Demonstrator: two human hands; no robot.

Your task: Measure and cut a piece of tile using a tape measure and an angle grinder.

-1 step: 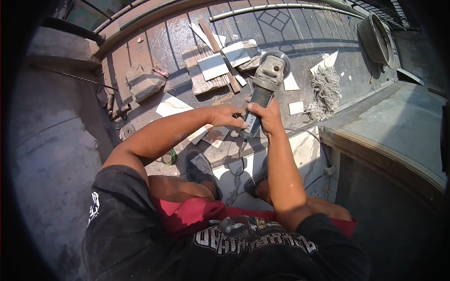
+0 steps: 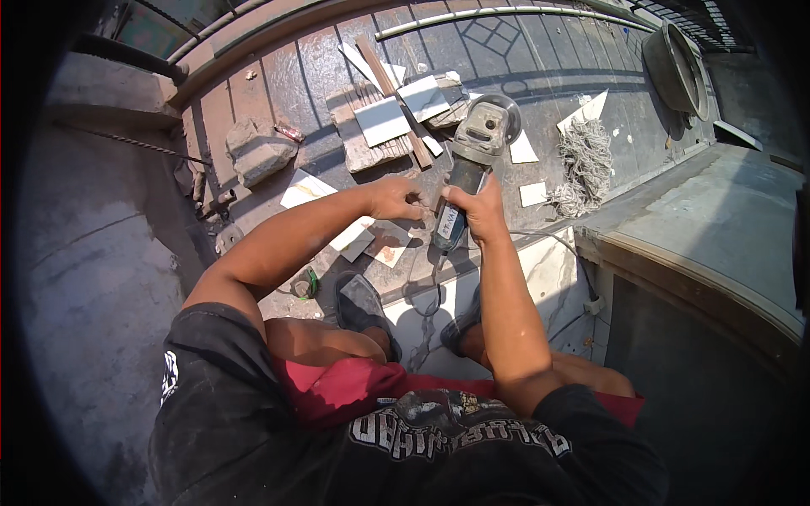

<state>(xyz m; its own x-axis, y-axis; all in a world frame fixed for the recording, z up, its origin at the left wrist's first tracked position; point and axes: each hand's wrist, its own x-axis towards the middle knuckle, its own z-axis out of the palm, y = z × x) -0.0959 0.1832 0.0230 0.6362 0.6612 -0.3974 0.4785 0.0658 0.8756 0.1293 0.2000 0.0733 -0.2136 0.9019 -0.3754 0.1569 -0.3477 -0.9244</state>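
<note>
My right hand (image 2: 478, 211) is wrapped round the body of an angle grinder (image 2: 464, 177), which I hold up in front of me with its round disc (image 2: 506, 118) at the far end. Just left of the tool's body is my left hand (image 2: 396, 200), its fingers half bent and apart, with nothing visible in them. Past the grinder, two white tile pieces (image 2: 383, 121) rest on a grooved block (image 2: 359, 152), along with a narrow brown strip (image 2: 392, 99). From the grinder's near end a cord (image 2: 439, 274) hangs down toward my feet.
A rough stone chunk (image 2: 259, 152) lies at the left. More tile offcuts (image 2: 351, 239) are scattered near my feet. To the right are a heap of grey-white string (image 2: 584, 164), a large round basin (image 2: 675, 72) and a wood-edged ledge (image 2: 675, 266). A long white pipe (image 2: 506, 11) runs along the back.
My left hand has drawn slightly left, away from the grinder's body. The grinder has tilted a little in my right hand, which still holds it.
</note>
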